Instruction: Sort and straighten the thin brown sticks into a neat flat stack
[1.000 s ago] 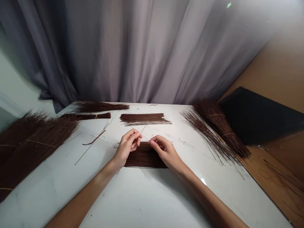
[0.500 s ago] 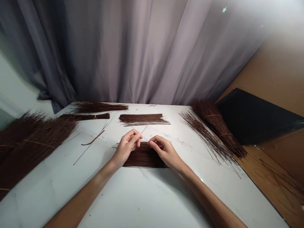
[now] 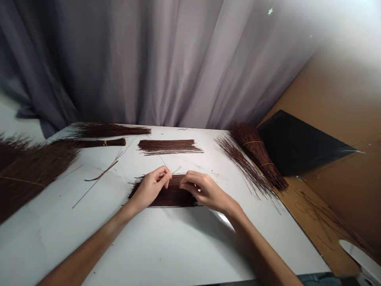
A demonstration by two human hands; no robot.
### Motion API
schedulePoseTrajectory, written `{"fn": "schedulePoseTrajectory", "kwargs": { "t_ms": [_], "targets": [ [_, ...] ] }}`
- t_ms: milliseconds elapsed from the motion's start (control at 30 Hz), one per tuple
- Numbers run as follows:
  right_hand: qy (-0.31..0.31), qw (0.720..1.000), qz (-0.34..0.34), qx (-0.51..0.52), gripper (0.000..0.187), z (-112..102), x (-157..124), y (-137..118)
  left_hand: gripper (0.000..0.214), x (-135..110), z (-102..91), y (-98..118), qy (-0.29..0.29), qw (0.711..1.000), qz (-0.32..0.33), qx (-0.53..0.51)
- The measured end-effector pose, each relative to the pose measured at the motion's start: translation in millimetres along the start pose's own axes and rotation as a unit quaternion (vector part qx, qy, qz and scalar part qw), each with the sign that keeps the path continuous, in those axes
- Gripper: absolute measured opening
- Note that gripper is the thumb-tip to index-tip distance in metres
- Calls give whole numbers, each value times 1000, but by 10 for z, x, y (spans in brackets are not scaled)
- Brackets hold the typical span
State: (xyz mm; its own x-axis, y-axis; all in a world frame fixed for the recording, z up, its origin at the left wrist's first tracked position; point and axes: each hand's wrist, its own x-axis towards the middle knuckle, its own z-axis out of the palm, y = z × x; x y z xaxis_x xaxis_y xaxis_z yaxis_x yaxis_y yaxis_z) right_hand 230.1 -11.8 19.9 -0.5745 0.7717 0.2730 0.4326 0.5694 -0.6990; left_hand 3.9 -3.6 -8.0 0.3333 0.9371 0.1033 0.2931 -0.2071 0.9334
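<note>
Left hand [image 3: 151, 186] pinches a stick [image 3: 164, 160], right hand [image 3: 206, 190] curled.

Thin slanting twig [image 3: 164, 163], dark brown stick pile [image 3: 175, 195] beneath, crosswise

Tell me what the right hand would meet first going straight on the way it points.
The right hand would probably meet the left hand first, which lies leftward in its line. Depth is unclear, so it might brush the brown sticks lying below instead.

Far stick pile [image 3: 169, 146] behind near pile [image 3: 175, 196]; bundle [image 3: 257, 153] right, perhaps partly off the table [image 3: 149, 246]
</note>
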Motion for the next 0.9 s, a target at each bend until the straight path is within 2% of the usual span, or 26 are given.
{"fn": "schedulePoseTrajectory", "kwargs": {
  "t_ms": [67,133,200,267,300,367,433,467,567,700,800,900],
  "targets": [
    [-37,999,18,23,24,43,11,85,31,-4,-21,12,-5,999,-11,-49],
    [-44,997,39,43,26,21,74,169,30,-51,-8,63,-52,995,-20,-88],
    [-30,998,35,44,28,-49,140,189,30,-108,30,111,-116,988,-22,-100],
    [3,1000,12,10,26,-110,159,125,30,-134,65,117,-154,986,-22,-67],
    [23,1000,2,-13,25,-121,144,74,30,-128,72,102,-153,987,-22,-42],
    [45,998,-10,-40,23,-104,77,-23,30,-88,58,50,-109,994,-17,-15],
    [16,1000,-9,-25,23,-62,1,-57,30,-42,15,9,-54,998,-15,-33],
    [-14,1000,-5,-8,22,-48,-23,-40,30,-29,-7,4,-46,998,-17,-49],
    [-67,997,19,24,23,-78,2,82,28,-59,-17,58,-80,992,-21,-94],
    [-8,1000,2,5,22,-199,114,114,29,-158,99,121,-164,983,-22,-79],
    [9,999,-33,-27,22,-182,83,10,31,-145,141,62,-142,989,-39,-33],
    [-45,998,-34,-11,18,-120,-22,-11,32,-74,85,-5,-82,992,-65,-76]
  ]
}}
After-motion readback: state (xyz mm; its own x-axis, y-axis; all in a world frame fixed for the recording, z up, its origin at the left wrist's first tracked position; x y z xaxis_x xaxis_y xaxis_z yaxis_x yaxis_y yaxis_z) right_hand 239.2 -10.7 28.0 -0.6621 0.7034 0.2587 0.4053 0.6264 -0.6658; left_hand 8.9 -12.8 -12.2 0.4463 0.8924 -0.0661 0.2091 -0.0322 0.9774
